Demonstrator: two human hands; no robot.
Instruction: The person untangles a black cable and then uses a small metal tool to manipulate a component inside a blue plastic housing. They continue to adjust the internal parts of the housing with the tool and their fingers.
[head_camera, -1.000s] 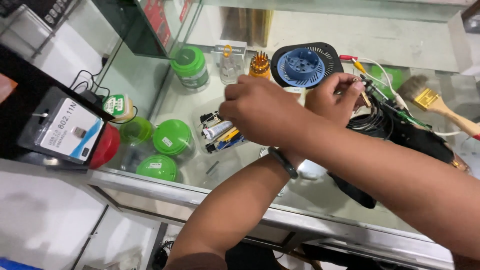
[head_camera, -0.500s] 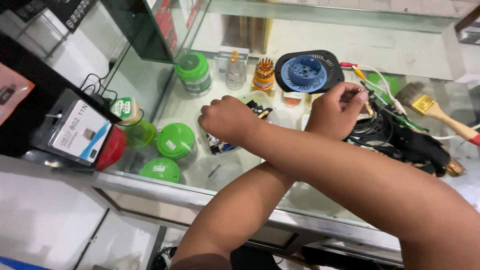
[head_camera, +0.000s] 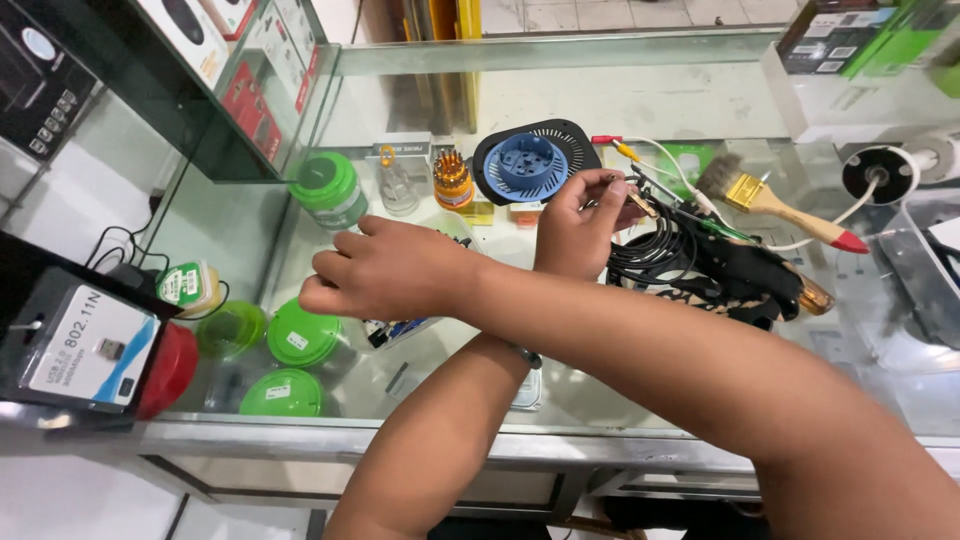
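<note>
Arms are crossed over the glass desk (head_camera: 640, 400); a small metal-tipped part (head_camera: 638, 200), too small to identify, is pinched by the left hand (head_camera: 580, 225) beside the black cable bundle (head_camera: 690, 262); the right hand (head_camera: 385, 272) is curled loosely, palm hidden, grip unclear, above green-lidded tubs (head_camera: 300, 335); a blue-and-black round cover (head_camera: 535, 160) lies just beyond.

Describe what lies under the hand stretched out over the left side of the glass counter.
Under the right hand, small blue, white and black objects poke out on the glass counter, beside a green lid. The hand covers most of them, so their kind cannot be told.
</note>
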